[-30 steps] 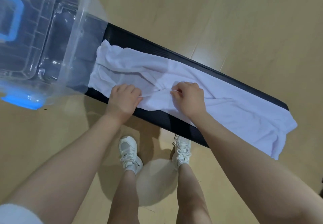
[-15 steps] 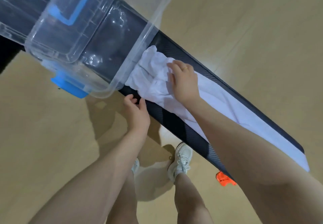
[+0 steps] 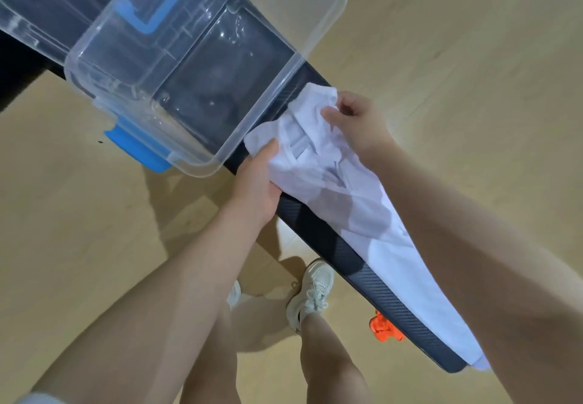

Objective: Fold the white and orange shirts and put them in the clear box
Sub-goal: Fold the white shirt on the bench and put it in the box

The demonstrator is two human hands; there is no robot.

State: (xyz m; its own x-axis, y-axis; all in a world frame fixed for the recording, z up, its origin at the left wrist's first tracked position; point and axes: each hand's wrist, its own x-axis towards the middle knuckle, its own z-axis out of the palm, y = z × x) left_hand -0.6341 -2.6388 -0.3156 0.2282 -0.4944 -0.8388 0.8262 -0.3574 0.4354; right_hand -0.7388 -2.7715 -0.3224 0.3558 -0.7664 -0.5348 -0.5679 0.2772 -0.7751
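White shirt (image 3: 362, 214) bunched on black bench (image 3: 318, 233), beside clear box (image 3: 202, 66). Gripped at near edge by left hand (image 3: 258, 182), pinched at top by right hand (image 3: 353, 122).

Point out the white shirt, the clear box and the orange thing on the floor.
white shirt (image 3: 372, 214), head view, mid-cloth on the bench.
clear box (image 3: 277, 88), head view, near rim.
orange thing (image 3: 383, 324), head view, its visible middle; identity unclear.

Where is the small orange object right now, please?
In the head view, the small orange object lies on the wooden floor at lower right, below the black bench's near edge, right of the white sneaker.
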